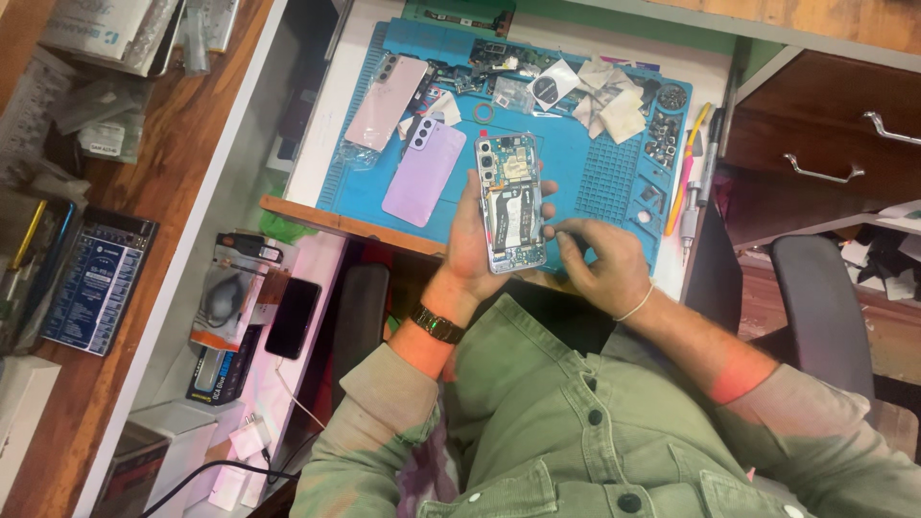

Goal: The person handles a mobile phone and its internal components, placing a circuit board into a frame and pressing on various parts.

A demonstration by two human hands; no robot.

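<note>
You hold the opened phone [512, 203] upright in your left hand [472, 245], insides facing you, above the blue mat [576, 163]. Your right hand [606, 264] pinches at its edge, fingers narrow. Two back covers [423, 171] lie aside on the worktop [321, 134].

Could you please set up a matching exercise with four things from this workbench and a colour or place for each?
Things:
1. opened phone
2. lilac back cover
3. work mat
4. black phone

Descriptions:
A. blue, spread on the desk
B. held in the left hand
C. on the lower shelf
D. lying on the mat, camera end up

Pairs: 1-B, 2-D, 3-A, 4-C
</note>
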